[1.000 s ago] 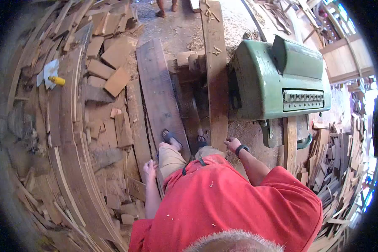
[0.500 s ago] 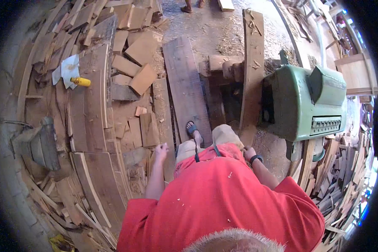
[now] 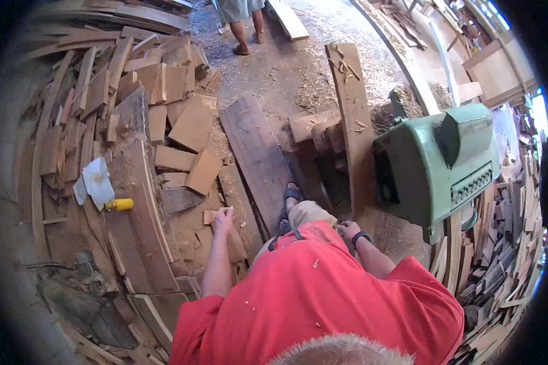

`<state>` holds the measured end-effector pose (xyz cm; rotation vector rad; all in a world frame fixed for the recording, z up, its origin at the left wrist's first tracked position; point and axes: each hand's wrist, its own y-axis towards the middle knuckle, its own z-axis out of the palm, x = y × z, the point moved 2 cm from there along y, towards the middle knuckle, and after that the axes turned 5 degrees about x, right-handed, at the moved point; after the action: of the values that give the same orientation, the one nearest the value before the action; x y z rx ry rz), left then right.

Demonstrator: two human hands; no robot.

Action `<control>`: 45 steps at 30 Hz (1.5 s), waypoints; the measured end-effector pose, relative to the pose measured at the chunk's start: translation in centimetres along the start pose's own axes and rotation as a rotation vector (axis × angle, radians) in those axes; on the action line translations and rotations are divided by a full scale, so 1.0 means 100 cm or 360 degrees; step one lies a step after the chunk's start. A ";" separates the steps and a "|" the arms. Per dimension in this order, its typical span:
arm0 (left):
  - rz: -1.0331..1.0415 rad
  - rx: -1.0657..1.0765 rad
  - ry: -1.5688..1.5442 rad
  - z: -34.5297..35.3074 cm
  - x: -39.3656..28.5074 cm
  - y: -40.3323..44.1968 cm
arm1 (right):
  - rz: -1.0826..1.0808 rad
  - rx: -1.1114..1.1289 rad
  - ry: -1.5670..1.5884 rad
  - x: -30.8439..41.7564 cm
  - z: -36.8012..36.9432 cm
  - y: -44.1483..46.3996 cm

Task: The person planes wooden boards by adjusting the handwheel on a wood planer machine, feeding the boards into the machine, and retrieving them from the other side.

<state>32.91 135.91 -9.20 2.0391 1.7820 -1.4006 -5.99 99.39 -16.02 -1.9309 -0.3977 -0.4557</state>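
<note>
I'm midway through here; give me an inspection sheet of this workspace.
Surface: floor strewn with shavings
Work things: long board with shavings on it, beside green machine
Clutter: offcuts heaped on the left; yellow container by a white sheet
Hands: left hand, nothing seen in it; right hand near the shorts, contents unclear
Cables: none clear; lower left too dim
Surroundings: another person standing beyond the boards

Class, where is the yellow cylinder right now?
In the head view, the yellow cylinder lies at far left, beside the white sheets, on long boards.
</note>
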 end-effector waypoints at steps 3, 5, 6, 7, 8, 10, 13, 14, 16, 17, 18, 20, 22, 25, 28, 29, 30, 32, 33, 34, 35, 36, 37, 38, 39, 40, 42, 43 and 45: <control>-0.0087 -0.0010 -0.0104 -0.020 0.004 0.024 | 0.0229 -0.0040 0.0473 0.035 -0.008 0.029; -0.0042 -0.0006 0.0099 -0.029 -0.018 0.029 | -0.0022 -0.0236 0.0298 0.058 -0.013 0.058; -0.0156 0.0028 -0.0079 -0.031 -0.020 0.031 | 0.0046 -0.0166 0.0394 0.069 -0.016 0.066; -0.0170 0.0028 -0.0065 -0.032 -0.013 0.037 | -0.0020 -0.0166 0.0457 0.069 -0.014 0.088; -0.0234 0.0071 -0.0005 -0.032 -0.006 0.045 | -0.0023 -0.0153 0.0557 0.090 -0.021 0.093; -0.0317 0.0112 0.0028 -0.040 -0.044 0.040 | 0.0004 -0.0137 0.0694 0.123 -0.037 0.101; -0.0285 0.0156 -0.0012 -0.040 -0.076 0.045 | -0.0031 -0.0224 0.0667 0.154 -0.054 0.121; -0.0248 0.0165 0.0085 -0.036 -0.063 0.059 | -0.0151 -0.0423 0.0461 0.165 -0.062 0.125; -0.0186 0.0188 0.0142 -0.036 -0.038 0.088 | -0.0276 -0.0630 0.0339 0.199 -0.077 0.129; -0.0101 0.0210 0.0180 -0.037 -0.037 0.101 | -0.0280 -0.0653 0.0423 0.227 -0.088 0.126; -0.0156 0.0286 0.0213 -0.041 -0.051 0.115 | -0.0289 -0.0668 0.0480 0.250 -0.097 0.128; -0.0244 0.0335 0.0094 -0.046 -0.066 0.147 | -0.0335 -0.0758 0.0565 0.277 -0.108 0.151; -0.0367 0.0439 -0.0007 -0.058 -0.082 0.186 | -0.0351 -0.0837 0.0657 0.314 -0.123 0.168; -0.0304 0.0552 -0.0206 -0.067 -0.080 0.267 | -0.0296 -0.0923 0.0648 0.360 -0.141 0.196; -0.0235 0.0477 -0.0151 -0.089 -0.120 0.331 | -0.0253 -0.1071 0.0491 0.396 -0.148 0.214; -0.0215 0.0522 -0.0147 -0.093 -0.129 0.352 | -0.0199 -0.1116 0.0337 0.411 -0.154 0.216; -0.0234 0.0506 -0.0261 -0.098 -0.139 0.375 | -0.0191 -0.1064 0.0457 0.420 -0.155 0.227; -0.0275 0.0475 -0.0368 -0.111 -0.149 0.416 | -0.0229 -0.1168 0.0402 0.450 -0.161 0.230; -0.0262 0.0502 -0.0364 -0.117 -0.151 0.436 | -0.0273 -0.1244 0.0336 0.465 -0.164 0.230; -0.0238 0.0510 -0.0431 -0.122 -0.151 0.454 | -0.0242 -0.1255 0.0368 0.476 -0.167 0.232; -0.0215 0.0524 -0.0489 -0.124 -0.165 0.464 | -0.0211 -0.1282 0.0377 0.491 -0.173 0.230; -0.0238 0.0520 -0.0317 -0.131 -0.176 0.472 | -0.0229 -0.1279 0.0512 0.503 -0.178 0.230; -0.0221 0.0560 -0.0288 -0.130 -0.184 0.483 | -0.0250 -0.1283 0.0652 0.512 -0.186 0.233; -0.0251 0.0568 -0.0342 -0.133 -0.186 0.492 | -0.0407 -0.1305 0.0714 0.517 -0.192 0.236; -0.0291 0.0576 -0.0392 -0.135 -0.189 0.500 | -0.0363 -0.1334 0.0744 0.518 -0.198 0.240; -0.0338 0.0642 -0.0293 -0.138 -0.199 0.504 | -0.0411 -0.1485 0.0570 0.526 -0.207 0.238; -0.0362 0.0702 -0.0121 -0.137 -0.212 0.514 | -0.0407 -0.1650 0.0414 0.532 -0.225 0.234; -0.0382 0.0716 0.0003 -0.135 -0.216 0.522 | -0.0409 -0.1829 0.0382 0.535 -0.237 0.233; -0.0368 0.0745 0.0027 -0.133 -0.221 0.535 | -0.0400 -0.2004 0.0363 0.529 -0.247 0.244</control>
<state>86.67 110.74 -12.18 2.0929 1.8853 -2.0391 48.42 70.85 -0.74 -2.9807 -0.1919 -1.2958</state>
